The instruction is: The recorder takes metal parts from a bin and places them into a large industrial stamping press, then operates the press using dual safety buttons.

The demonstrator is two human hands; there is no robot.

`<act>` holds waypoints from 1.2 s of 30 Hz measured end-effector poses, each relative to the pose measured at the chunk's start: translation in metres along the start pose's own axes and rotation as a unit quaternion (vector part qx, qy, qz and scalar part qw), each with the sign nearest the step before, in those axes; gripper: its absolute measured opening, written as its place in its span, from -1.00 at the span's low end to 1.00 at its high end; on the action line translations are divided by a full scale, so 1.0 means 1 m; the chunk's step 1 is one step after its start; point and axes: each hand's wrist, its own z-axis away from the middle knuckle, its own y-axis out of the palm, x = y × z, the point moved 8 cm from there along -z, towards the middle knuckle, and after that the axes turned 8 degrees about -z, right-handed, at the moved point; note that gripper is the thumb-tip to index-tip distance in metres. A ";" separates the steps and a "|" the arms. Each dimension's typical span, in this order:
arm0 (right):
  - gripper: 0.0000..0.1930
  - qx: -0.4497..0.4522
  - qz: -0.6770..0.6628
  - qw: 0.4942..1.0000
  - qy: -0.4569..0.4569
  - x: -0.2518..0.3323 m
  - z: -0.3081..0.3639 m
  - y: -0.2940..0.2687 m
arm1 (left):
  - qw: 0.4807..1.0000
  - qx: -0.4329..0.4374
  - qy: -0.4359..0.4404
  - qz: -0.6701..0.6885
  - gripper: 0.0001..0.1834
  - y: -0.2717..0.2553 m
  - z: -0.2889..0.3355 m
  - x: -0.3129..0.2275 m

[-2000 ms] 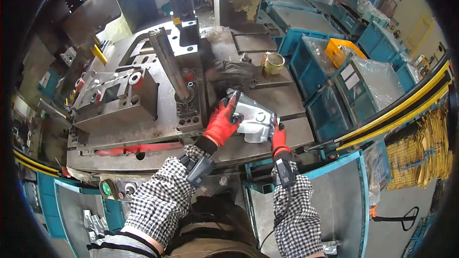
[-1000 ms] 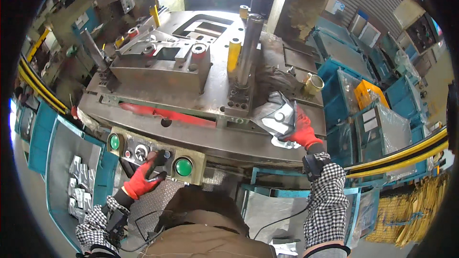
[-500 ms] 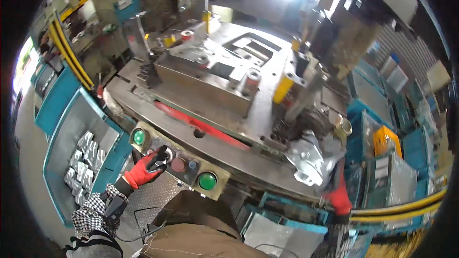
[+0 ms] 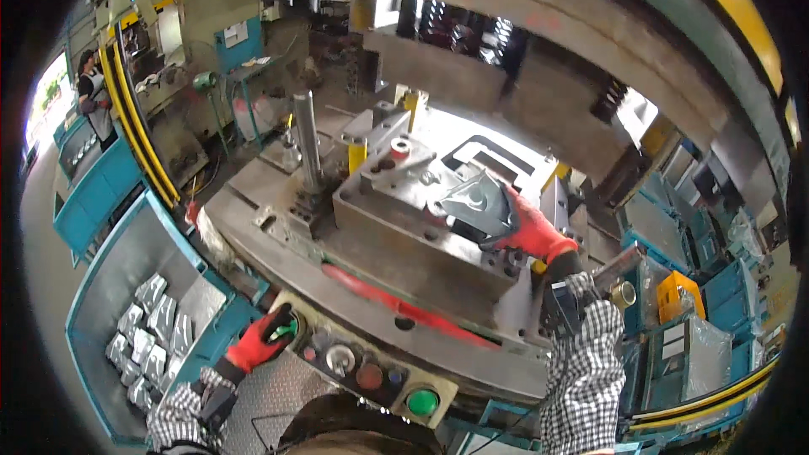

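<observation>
My right hand [image 4: 535, 232], in a red glove with dark fingers, grips a stamped sheet-metal part [image 4: 474, 196] by its right side. The part lies low over the steel die block [image 4: 379, 211], and I cannot tell whether it rests fully on it. My left hand [image 4: 259, 339], gloved the same way, has its fingers stretched over the left green button [image 4: 286, 326] of the control panel [image 4: 320, 358]. Nothing shows in that hand. The right green button [image 4: 422, 403] is uncovered, with a red button [image 4: 368, 376] further left.
The upper press block [image 4: 472, 76] hangs above the die. A steel guide post [image 4: 307, 143] rises at its left. A blue bin [image 4: 84, 371] with several metal parts stands at left; blue crates [image 4: 729, 295] and a yellow box [image 4: 678, 295] at right. Another person [image 4: 94, 97] stands far left.
My right hand has carried the metal part from the lower right up over the die. My left hand has shifted from the panel's middle to the left green button. The view has tilted up.
</observation>
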 end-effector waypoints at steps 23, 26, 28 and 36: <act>-0.24 -0.157 0.162 0.974 -0.020 0.064 -0.104 0.077 | 0.917 -0.067 -0.276 0.280 -0.18 -0.063 0.056 0.313; -0.25 0.115 -0.064 0.991 -0.002 0.073 0.022 0.136 | 0.919 -0.009 -0.284 0.274 -0.03 -0.023 0.057 0.335; -0.25 0.315 -0.166 0.928 0.114 0.035 0.164 0.192 | 0.928 0.048 -0.281 0.240 0.07 0.005 0.037 0.322; -0.13 -0.034 -0.253 0.867 0.429 -0.075 0.455 0.412 | 0.888 0.071 -0.381 0.246 -0.43 0.067 0.015 0.275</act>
